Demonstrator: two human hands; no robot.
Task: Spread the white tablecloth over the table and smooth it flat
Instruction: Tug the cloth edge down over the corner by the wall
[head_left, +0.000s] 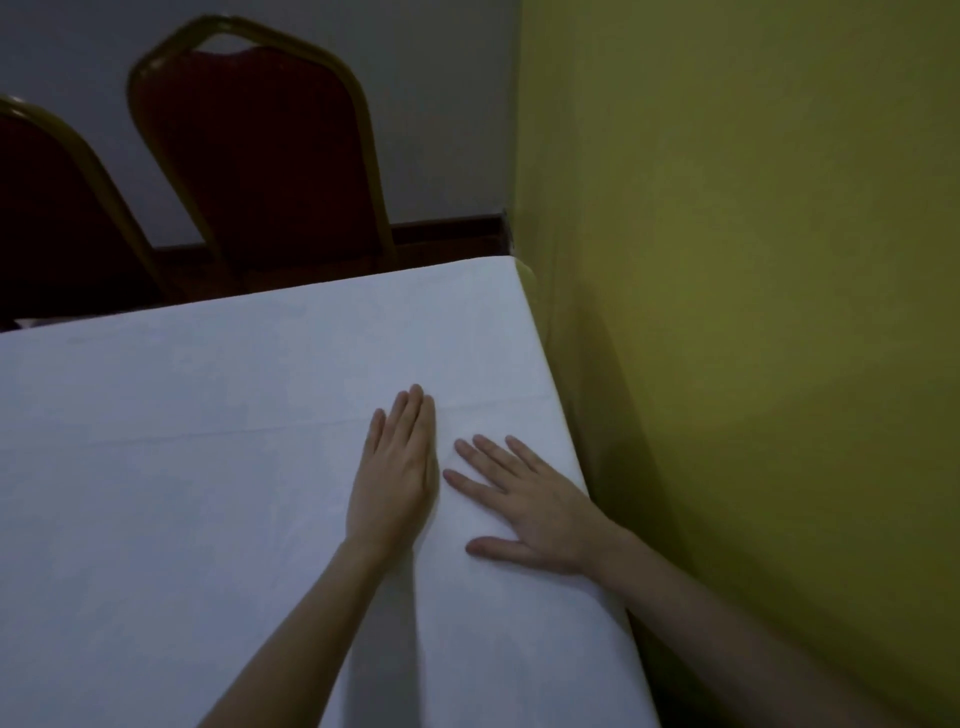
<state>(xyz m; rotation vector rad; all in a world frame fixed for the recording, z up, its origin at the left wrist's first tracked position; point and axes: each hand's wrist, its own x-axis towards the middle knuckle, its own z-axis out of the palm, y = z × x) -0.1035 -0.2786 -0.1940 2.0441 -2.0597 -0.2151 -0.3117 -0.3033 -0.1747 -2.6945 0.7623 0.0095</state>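
Note:
The white tablecloth (208, 467) lies spread over the table and covers all of the top that I can see. A faint fold line runs across it from left to right. My left hand (397, 467) rests flat on the cloth with its fingers straight and together, pointing away from me. Just to its right, my right hand (524, 506) presses flat on the cloth with fingers spread, close to the table's right edge. Neither hand holds anything.
A yellow-green wall (753, 312) stands right against the table's right edge. Two red chairs with gold frames, one (260, 156) and another (52, 208), stand behind the far edge. A grey wall with a dark skirting board (452, 228) lies behind them.

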